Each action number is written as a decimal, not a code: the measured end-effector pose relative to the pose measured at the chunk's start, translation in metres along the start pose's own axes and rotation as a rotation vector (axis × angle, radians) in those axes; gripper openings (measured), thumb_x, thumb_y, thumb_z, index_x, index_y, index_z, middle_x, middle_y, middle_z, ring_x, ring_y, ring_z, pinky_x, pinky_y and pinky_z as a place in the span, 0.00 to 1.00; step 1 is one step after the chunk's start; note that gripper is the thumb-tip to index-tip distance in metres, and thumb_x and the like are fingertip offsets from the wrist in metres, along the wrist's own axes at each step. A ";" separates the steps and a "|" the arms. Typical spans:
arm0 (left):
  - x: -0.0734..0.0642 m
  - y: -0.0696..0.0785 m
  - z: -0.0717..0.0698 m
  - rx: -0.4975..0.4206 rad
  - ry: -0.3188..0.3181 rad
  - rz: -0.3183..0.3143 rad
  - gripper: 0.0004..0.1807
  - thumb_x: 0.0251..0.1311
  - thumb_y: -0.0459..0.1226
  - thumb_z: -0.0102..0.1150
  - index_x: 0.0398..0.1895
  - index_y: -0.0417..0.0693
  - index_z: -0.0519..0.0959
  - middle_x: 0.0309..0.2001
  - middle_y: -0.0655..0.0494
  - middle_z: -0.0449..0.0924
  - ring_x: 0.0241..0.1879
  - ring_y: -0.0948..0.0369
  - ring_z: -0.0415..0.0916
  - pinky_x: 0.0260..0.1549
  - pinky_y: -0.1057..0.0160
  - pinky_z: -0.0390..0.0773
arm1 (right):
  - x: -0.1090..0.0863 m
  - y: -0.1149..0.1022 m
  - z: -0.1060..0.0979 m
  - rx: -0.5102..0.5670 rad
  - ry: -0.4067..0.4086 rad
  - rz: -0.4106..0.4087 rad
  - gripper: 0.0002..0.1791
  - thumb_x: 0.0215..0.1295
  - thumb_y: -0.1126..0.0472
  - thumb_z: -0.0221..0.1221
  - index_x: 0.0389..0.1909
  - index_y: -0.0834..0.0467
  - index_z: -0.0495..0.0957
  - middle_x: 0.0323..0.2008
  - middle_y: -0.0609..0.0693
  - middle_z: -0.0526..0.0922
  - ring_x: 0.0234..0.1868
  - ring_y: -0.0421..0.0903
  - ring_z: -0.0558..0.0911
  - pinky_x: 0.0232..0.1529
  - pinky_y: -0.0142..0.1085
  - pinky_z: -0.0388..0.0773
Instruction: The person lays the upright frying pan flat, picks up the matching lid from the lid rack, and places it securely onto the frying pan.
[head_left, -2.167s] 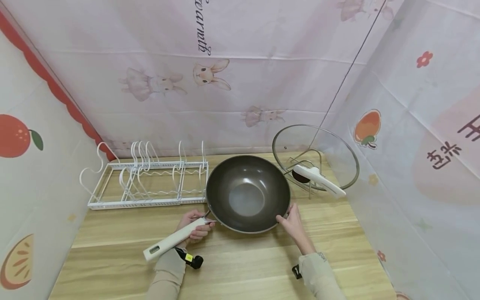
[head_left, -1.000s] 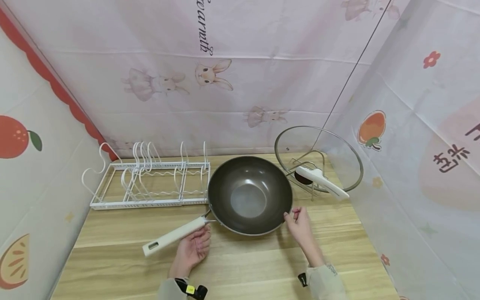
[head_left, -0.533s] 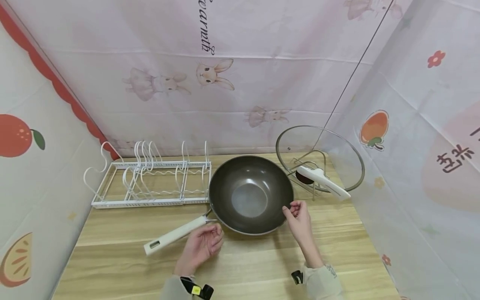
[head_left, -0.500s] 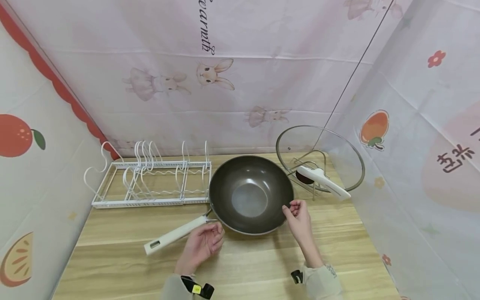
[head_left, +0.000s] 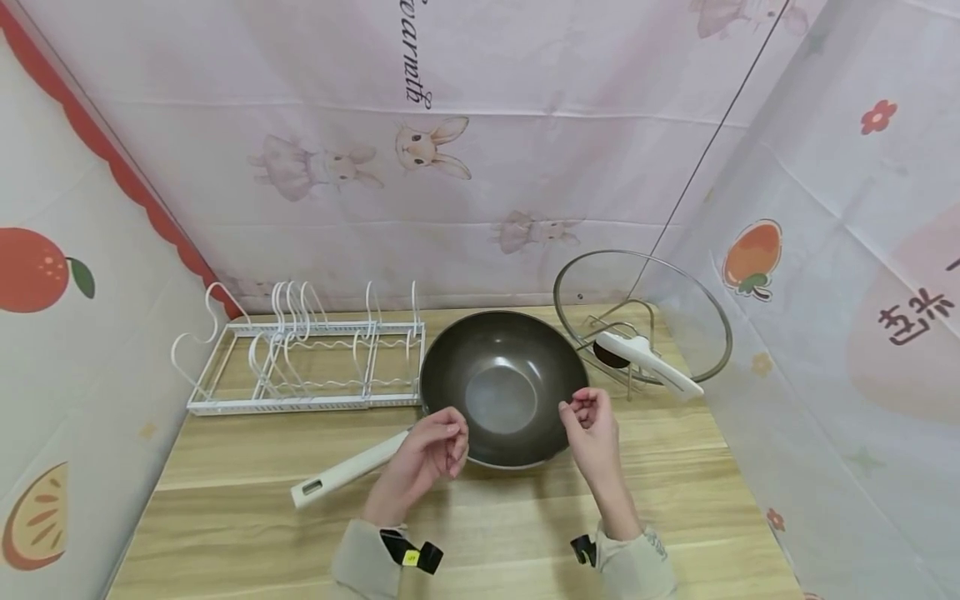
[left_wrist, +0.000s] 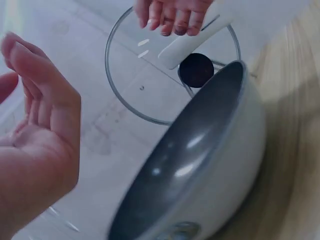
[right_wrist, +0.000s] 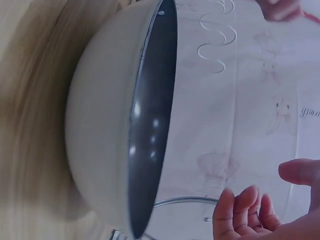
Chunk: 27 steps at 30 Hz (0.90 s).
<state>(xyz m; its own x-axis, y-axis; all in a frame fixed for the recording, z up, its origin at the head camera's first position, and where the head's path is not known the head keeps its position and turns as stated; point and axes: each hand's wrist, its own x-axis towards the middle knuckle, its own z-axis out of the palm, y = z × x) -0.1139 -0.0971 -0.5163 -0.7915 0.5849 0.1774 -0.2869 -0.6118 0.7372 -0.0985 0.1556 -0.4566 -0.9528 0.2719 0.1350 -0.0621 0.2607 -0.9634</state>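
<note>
A wok point(head_left: 501, 392) with a dark inside and pale outside stands upright on the wooden table, its long cream handle point(head_left: 348, 468) pointing to the front left. Over the near left of its rim hovers my left hand point(head_left: 423, 458), fingers loosely bent and nothing in them, covering the joint of handle and pan. My right hand point(head_left: 596, 433) is raised by the near right rim, its fingers relaxed and holding nothing. In the right wrist view, a gap shows between the wok's rim and the right hand's fingers point(right_wrist: 245, 212).
A white wire rack point(head_left: 277, 407) with upright loops lies left of the wok. At the back right, a glass lid point(head_left: 675, 292) with a white handle point(head_left: 648, 362) leans in a small metal stand point(head_left: 641, 321). Printed cloth walls close off the back and both sides.
My left hand has let go of the wok's handle and moved up and right over the rim. My right hand has left the rim and risen slightly. The wok stays in place.
</note>
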 end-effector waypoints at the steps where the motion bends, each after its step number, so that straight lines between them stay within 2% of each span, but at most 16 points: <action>1: 0.002 0.002 0.004 0.041 0.024 0.004 0.13 0.71 0.28 0.37 0.39 0.43 0.75 0.26 0.56 0.76 0.21 0.63 0.73 0.21 0.69 0.76 | -0.002 -0.002 0.001 -0.018 0.005 -0.033 0.12 0.62 0.76 0.59 0.44 0.74 0.68 0.32 0.57 0.74 0.28 0.41 0.73 0.27 0.24 0.71; 4: 0.007 0.008 0.017 0.167 0.090 0.006 0.07 0.70 0.29 0.43 0.39 0.42 0.74 0.25 0.55 0.77 0.20 0.62 0.75 0.21 0.68 0.78 | -0.003 -0.001 0.002 -0.070 0.037 -0.167 0.12 0.60 0.77 0.60 0.42 0.74 0.69 0.31 0.59 0.75 0.26 0.42 0.73 0.25 0.26 0.71; 6: 0.011 0.011 0.025 0.255 0.117 0.003 0.05 0.70 0.29 0.46 0.39 0.36 0.72 0.25 0.54 0.77 0.20 0.62 0.76 0.21 0.67 0.79 | 0.000 0.008 0.001 -0.118 0.062 -0.255 0.14 0.58 0.76 0.62 0.42 0.72 0.70 0.30 0.57 0.76 0.25 0.41 0.72 0.24 0.27 0.70; 10: 0.020 0.018 0.044 0.424 0.152 -0.023 0.10 0.69 0.29 0.50 0.42 0.25 0.68 0.24 0.51 0.78 0.18 0.60 0.77 0.20 0.66 0.79 | 0.007 0.023 -0.003 -0.228 0.102 -0.418 0.15 0.56 0.72 0.64 0.43 0.67 0.71 0.32 0.56 0.76 0.27 0.44 0.72 0.26 0.29 0.69; 14: 0.031 0.023 0.058 0.610 0.176 -0.044 0.08 0.67 0.28 0.53 0.43 0.28 0.71 0.26 0.47 0.78 0.19 0.58 0.78 0.20 0.61 0.82 | 0.011 0.019 -0.009 -0.313 0.118 -0.570 0.15 0.54 0.71 0.64 0.42 0.67 0.71 0.34 0.57 0.75 0.30 0.47 0.72 0.31 0.33 0.69; 16: 0.036 0.026 0.064 0.802 0.205 -0.028 0.05 0.66 0.30 0.55 0.42 0.36 0.74 0.27 0.51 0.79 0.21 0.61 0.78 0.23 0.61 0.82 | 0.014 0.017 -0.012 -0.337 0.126 -0.626 0.15 0.54 0.71 0.63 0.42 0.68 0.72 0.35 0.57 0.74 0.32 0.47 0.72 0.32 0.33 0.69; 19: 0.042 0.027 0.073 1.233 0.247 0.049 0.05 0.63 0.33 0.57 0.41 0.45 0.75 0.26 0.61 0.78 0.22 0.66 0.75 0.24 0.64 0.79 | 0.017 0.015 -0.018 -0.363 0.144 -0.678 0.15 0.54 0.71 0.63 0.42 0.68 0.72 0.36 0.57 0.74 0.33 0.48 0.71 0.33 0.33 0.68; 22: 0.047 0.028 0.083 1.621 0.280 0.159 0.07 0.59 0.36 0.59 0.40 0.50 0.76 0.26 0.68 0.75 0.21 0.68 0.71 0.20 0.67 0.72 | 0.021 0.014 -0.026 -0.376 0.167 -0.712 0.15 0.53 0.71 0.63 0.42 0.68 0.72 0.36 0.58 0.74 0.35 0.51 0.72 0.35 0.34 0.68; 24: 0.052 0.027 0.088 1.765 0.278 0.249 0.08 0.57 0.36 0.59 0.39 0.48 0.76 0.27 0.65 0.74 0.20 0.65 0.71 0.17 0.66 0.70 | 0.025 0.014 -0.031 -0.381 0.178 -0.737 0.16 0.52 0.72 0.63 0.42 0.69 0.72 0.37 0.59 0.74 0.36 0.53 0.72 0.38 0.36 0.69; 27: 0.060 0.025 0.092 1.922 0.287 0.359 0.09 0.54 0.36 0.61 0.38 0.47 0.75 0.29 0.60 0.74 0.21 0.61 0.72 0.13 0.65 0.70 | 0.029 0.015 -0.041 -0.389 0.186 -0.762 0.17 0.51 0.72 0.63 0.42 0.70 0.72 0.37 0.61 0.74 0.38 0.56 0.73 0.41 0.37 0.70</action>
<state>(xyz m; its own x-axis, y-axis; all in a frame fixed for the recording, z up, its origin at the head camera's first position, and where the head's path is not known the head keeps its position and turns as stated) -0.1189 -0.0284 -0.4278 -0.7753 0.3782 0.5059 0.5831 0.7365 0.3429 -0.1153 0.2054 -0.4575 -0.6273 0.0334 0.7781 -0.5237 0.7214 -0.4531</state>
